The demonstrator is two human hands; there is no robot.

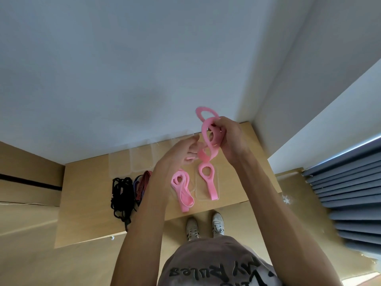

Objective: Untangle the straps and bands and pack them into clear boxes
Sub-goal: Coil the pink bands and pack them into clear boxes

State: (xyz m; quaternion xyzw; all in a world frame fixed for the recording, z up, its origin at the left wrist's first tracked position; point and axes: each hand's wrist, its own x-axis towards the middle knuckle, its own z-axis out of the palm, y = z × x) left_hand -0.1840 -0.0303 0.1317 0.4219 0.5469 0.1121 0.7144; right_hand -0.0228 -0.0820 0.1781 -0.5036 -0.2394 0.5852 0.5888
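I hold a pink band [207, 137] up in the air above the wooden table [86, 199]. My right hand [231, 139] grips its twisted upper loops. My left hand [181, 151] holds a lower part of the same band with its fingers. The band's long tail hangs down into a clear box [207, 182] on the table. A second pink band [182, 188] lies looped to the left of that box. A tangle of black straps [121, 195] and a red striped strap [143, 182] lie further left.
Several clear boxes [132, 162] stand in a row at the table's back edge against the white wall. Grey curtains [346, 203] hang at the right. My shoes [204, 226] show on the floor below the table's front edge.
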